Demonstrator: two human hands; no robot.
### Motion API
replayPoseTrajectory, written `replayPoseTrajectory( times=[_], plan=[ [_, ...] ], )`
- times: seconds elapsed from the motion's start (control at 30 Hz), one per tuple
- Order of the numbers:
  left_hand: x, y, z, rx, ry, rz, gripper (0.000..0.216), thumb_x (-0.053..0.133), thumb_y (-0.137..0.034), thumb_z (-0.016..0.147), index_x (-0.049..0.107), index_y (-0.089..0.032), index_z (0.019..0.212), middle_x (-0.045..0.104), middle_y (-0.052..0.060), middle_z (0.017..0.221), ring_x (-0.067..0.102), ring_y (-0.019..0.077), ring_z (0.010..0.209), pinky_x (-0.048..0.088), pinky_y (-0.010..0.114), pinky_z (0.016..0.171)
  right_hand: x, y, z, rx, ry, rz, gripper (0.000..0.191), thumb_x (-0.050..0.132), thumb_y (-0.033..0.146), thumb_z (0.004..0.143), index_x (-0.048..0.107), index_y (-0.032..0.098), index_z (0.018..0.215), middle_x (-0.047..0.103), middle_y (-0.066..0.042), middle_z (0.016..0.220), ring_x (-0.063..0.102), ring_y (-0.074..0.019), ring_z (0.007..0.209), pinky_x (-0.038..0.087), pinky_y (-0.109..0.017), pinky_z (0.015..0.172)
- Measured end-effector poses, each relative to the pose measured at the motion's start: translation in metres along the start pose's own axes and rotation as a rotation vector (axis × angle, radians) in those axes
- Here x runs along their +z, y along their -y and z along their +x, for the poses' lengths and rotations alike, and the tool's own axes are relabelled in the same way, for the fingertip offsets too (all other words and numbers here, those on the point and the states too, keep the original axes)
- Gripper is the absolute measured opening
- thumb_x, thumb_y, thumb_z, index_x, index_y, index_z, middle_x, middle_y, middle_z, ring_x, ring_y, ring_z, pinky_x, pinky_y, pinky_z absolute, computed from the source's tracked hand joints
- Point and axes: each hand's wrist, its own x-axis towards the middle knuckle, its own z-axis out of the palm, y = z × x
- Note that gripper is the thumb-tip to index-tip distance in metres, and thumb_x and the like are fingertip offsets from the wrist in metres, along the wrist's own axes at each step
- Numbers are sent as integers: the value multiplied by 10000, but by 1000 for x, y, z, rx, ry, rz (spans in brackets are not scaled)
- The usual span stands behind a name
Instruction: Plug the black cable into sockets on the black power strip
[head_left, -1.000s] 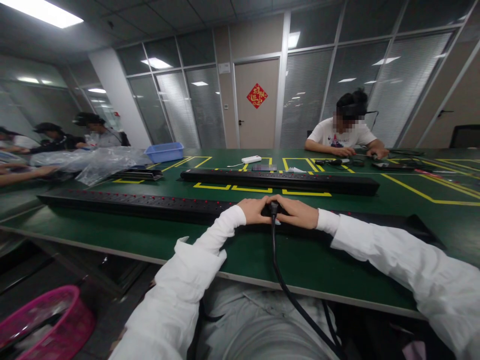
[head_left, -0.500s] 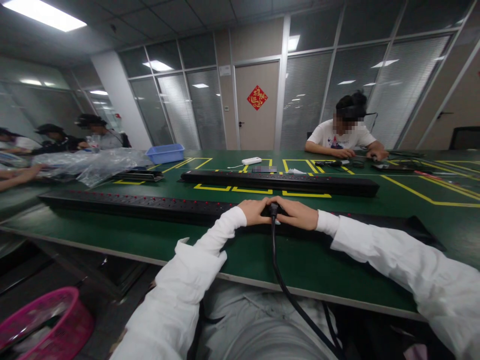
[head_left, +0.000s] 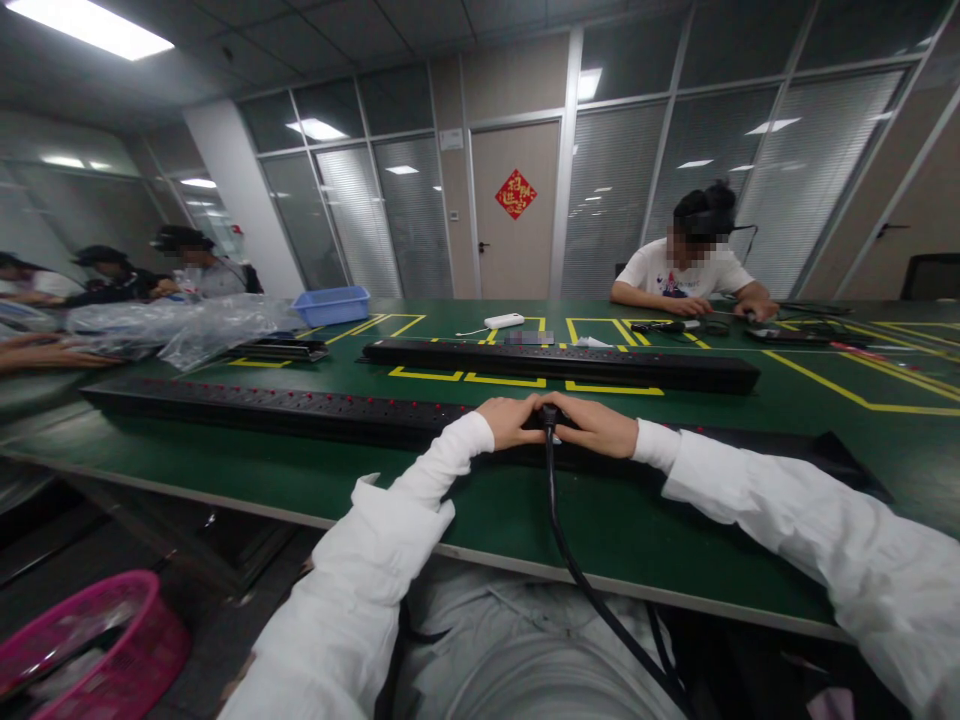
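Note:
A long black power strip [head_left: 292,405] with a row of small red parts lies across the near side of the table. At its middle, a black plug [head_left: 550,416] sits against the strip, and its thick black cable [head_left: 556,520] runs down over the table edge towards my lap. My left hand [head_left: 516,421] closes on the plug from the left. From the right, my right hand [head_left: 596,424] closes on it too, and the fingertips of both hands nearly meet above it. The plug's contact with the strip is hidden by my fingers.
A second black power strip [head_left: 562,366] lies farther back. Clear plastic bags [head_left: 202,325] and a blue bin [head_left: 331,304] are at left, a white device [head_left: 503,321] beyond. A pink basket [head_left: 154,640] stands below left. A co-worker [head_left: 686,270] sits opposite.
My hands stay in place around the plug. At the far left, another person's hand has moved lower beside the plastic bags.

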Motion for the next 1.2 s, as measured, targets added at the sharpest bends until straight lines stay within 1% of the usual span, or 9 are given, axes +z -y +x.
replayPoseTrajectory(
  times=[0.33,0.5,0.83,1.2],
  plan=[
    [1,0,0,10,-23,26,644,244,-699,690,369,-197,1074,596,90,945,565,295,843,404,352,676,-1,0,0,1,0,16,318,394,304,822,373,180,1114,502,-75,1053,490,-181,910,378,-311,780],
    [0,-1,0,-13,-13,12,647,268,-699,684,368,-202,1086,590,87,962,558,286,869,400,346,696,-1,2,-1,3,-6,4,319,390,296,821,377,178,1118,505,-78,1047,493,-185,907,380,-319,776],
    [-2,-1,0,-12,19,-19,781,343,-748,592,319,-199,1146,586,94,975,552,295,883,399,341,684,-2,4,-2,34,16,-58,408,427,317,797,325,173,1165,505,-86,1051,503,-199,896,389,-318,756],
    [1,1,1,6,9,-8,776,311,-756,599,317,-201,1141,580,98,990,550,301,889,404,344,682,-2,6,-2,42,18,-77,405,423,302,799,322,168,1168,496,-95,1076,495,-205,922,385,-324,767]
  ],
)
